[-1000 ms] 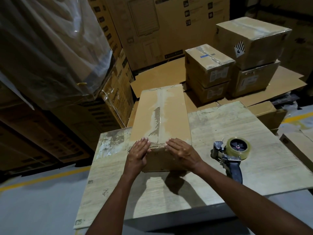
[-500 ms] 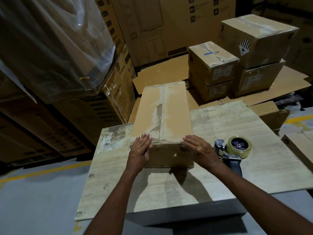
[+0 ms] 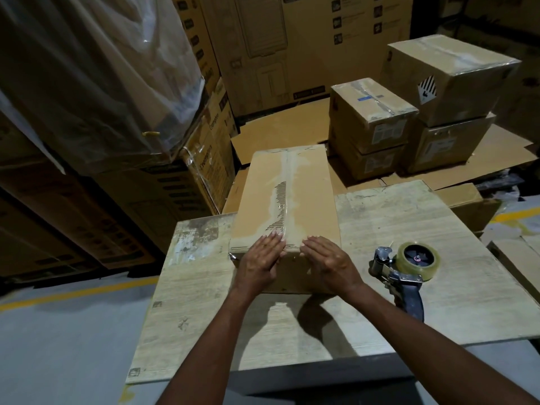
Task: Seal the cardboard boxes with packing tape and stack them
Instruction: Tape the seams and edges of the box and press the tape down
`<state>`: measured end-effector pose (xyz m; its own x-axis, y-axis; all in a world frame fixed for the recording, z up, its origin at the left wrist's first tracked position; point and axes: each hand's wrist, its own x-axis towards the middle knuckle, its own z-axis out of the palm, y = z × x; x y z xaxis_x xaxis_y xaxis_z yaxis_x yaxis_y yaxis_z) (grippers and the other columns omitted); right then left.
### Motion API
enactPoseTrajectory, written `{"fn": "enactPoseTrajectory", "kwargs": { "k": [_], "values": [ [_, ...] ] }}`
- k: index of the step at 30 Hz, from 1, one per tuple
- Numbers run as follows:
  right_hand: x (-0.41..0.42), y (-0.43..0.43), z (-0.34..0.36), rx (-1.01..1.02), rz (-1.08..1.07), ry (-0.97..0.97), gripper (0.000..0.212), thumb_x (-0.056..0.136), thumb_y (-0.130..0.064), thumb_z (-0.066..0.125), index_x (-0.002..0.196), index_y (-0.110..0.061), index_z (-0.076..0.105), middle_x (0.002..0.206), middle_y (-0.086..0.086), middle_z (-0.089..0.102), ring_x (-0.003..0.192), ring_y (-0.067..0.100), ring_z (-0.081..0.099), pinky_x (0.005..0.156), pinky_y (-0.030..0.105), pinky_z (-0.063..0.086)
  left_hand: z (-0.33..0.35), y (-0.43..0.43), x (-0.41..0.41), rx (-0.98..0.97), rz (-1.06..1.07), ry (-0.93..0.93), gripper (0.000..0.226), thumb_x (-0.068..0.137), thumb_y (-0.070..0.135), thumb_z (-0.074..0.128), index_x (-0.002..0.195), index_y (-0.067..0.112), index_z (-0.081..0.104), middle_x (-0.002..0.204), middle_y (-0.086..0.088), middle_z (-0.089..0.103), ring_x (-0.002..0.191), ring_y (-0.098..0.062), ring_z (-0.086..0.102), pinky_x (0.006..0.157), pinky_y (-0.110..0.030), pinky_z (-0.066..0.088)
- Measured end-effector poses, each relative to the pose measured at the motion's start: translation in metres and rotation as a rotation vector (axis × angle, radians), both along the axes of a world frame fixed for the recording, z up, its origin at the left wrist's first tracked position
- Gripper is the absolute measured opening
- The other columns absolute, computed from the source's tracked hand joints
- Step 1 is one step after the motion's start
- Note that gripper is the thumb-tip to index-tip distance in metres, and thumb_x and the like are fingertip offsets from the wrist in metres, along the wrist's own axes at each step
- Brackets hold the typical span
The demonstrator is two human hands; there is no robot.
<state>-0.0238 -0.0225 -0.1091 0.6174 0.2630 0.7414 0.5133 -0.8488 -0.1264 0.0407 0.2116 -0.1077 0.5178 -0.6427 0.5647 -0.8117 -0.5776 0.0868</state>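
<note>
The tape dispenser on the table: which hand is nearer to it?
Right. The right hand rests on the near end of the box, apart from the tape dispenser; the left hand lies beyond it, farther away.

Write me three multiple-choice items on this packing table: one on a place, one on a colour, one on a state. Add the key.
1. Where is the tape dispenser?
A. On the table, right of the box.
B. On top of the box.
C. On the floor.

2. What colour is the floor line?
A. Red.
B. Yellow.
C. White.

3. How are the hands?
A. One grips the dispenser.
B. Both hang clear of the box.
C. The left hand and right hand lie flat on the box's near end.

Key: 1 A, the dispenser lies on the tabletop beside the right hand; 2 B, the painted stripe is yellow; 3 C, straight fingers press the near top edge.
</note>
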Motion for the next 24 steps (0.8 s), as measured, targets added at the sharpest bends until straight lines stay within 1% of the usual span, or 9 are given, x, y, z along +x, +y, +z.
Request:
{"fn": "enactPoseTrajectory", "kwargs": {
  "k": [2, 3, 6, 12, 14, 16, 19, 22, 24],
  "values": [
    [0.001, -0.001, -0.002, 0.011, 0.013, -0.036, 0.040, 0.107, -0.019, 0.042, 0.110, -0.002, 0.078, 0.114, 0.017, 0.076, 0.105, 0.031, 0.074, 0.099, 0.044, 0.054, -0.002, 0.007, 0.001, 0.006, -0.015, -0.024, 0.058, 0.087, 0.003, 0.073, 0.142, 0.008, 0.058, 0.148, -0.011, 0.055, 0.142, -0.023, 0.048, 0.116, -0.043, 0.042],
    [0.001, -0.001, -0.002, 0.017, 0.017, -0.052, 0.047, 0.112, -0.022, 0.036, 0.110, -0.002, 0.079, 0.114, 0.017, 0.076, 0.105, 0.030, 0.074, 0.099, 0.044, 0.054, -0.003, 0.011, 0.001, 0.001, -0.018, -0.031, 0.056, 0.088, 0.002, 0.072, 0.142, 0.008, 0.059, 0.148, -0.012, 0.055, 0.142, -0.023, 0.049, 0.116, -0.044, 0.042],
    [0.001, -0.001, -0.003, 0.018, 0.016, -0.082, 0.056, 0.115, -0.028, 0.029, 0.110, -0.003, 0.079, 0.114, 0.016, 0.076, 0.105, 0.029, 0.074, 0.101, 0.043, 0.052, -0.007, 0.032, 0.001, -0.029, 0.019, -0.027, 0.053, 0.089, 0.001, 0.070, 0.141, 0.007, 0.059, 0.148, -0.011, 0.056, 0.141, -0.023, 0.049, 0.115, -0.045, 0.043],
    [0.007, -0.002, -0.015, 0.032, 0.021, -0.081, 0.037, 0.111, -0.024, 0.047, 0.112, -0.004, 0.079, 0.117, 0.014, 0.076, 0.109, 0.027, 0.073, 0.103, 0.041, 0.054, -0.004, 0.066, 0.005, -0.098, 0.139, 0.021, 0.044, 0.093, 0.004, 0.061, 0.137, 0.008, 0.064, 0.145, -0.009, 0.059, 0.140, -0.020, 0.051, 0.115, -0.044, 0.043],
    [0.008, -0.002, -0.018, 0.034, 0.020, -0.071, 0.028, 0.104, -0.021, 0.057, 0.113, -0.005, 0.078, 0.119, 0.014, 0.075, 0.111, 0.028, 0.072, 0.102, 0.043, 0.056, -0.004, 0.073, 0.004, -0.132, 0.182, 0.043, 0.042, 0.094, 0.006, 0.057, 0.135, 0.008, 0.066, 0.143, -0.008, 0.060, 0.139, -0.019, 0.051, 0.115, -0.044, 0.043],
    [0.009, -0.003, -0.021, 0.044, 0.019, -0.054, 0.026, 0.100, -0.019, 0.062, 0.114, -0.005, 0.078, 0.120, 0.014, 0.075, 0.112, 0.028, 0.072, 0.099, 0.045, 0.057, -0.004, 0.077, 0.003, -0.196, 0.219, 0.089, 0.042, 0.093, 0.004, 0.059, 0.134, 0.010, 0.067, 0.142, -0.006, 0.061, 0.140, -0.018, 0.051, 0.115, -0.043, 0.043],
    [0.011, -0.004, -0.024, 0.083, 0.026, -0.016, 0.028, 0.104, -0.023, 0.058, 0.117, -0.007, 0.077, 0.124, 0.013, 0.073, 0.116, 0.027, 0.070, 0.100, 0.047, 0.056, 0.001, 0.078, 0.003, -0.323, 0.245, 0.215, 0.043, 0.090, -0.001, 0.071, 0.130, 0.014, 0.071, 0.139, 0.000, 0.063, 0.138, -0.014, 0.052, 0.113, -0.041, 0.046],
    [0.009, -0.003, -0.023, 0.129, 0.017, 0.009, 0.036, 0.109, -0.029, 0.048, 0.117, -0.008, 0.078, 0.123, 0.011, 0.074, 0.116, 0.026, 0.070, 0.101, 0.047, 0.056, 0.007, 0.080, -0.003, -0.616, 0.380, 0.480, 0.046, 0.087, 0.013, 0.082, 0.130, 0.013, 0.069, 0.136, 0.004, 0.063, 0.131, -0.007, 0.057, 0.109, -0.028, 0.049],
    [0.008, -0.001, -0.021, 0.141, 0.008, 0.012, 0.032, 0.106, -0.025, 0.053, 0.116, -0.009, 0.078, 0.122, 0.011, 0.074, 0.115, 0.026, 0.071, 0.100, 0.047, 0.057, 0.009, 0.085, -0.006, -0.783, 0.476, 0.643, 0.048, 0.083, 0.021, 0.085, 0.128, 0.011, 0.070, 0.129, 0.001, 0.068, 0.121, -0.006, 0.064, 0.104, -0.025, 0.052]
  ]
}}
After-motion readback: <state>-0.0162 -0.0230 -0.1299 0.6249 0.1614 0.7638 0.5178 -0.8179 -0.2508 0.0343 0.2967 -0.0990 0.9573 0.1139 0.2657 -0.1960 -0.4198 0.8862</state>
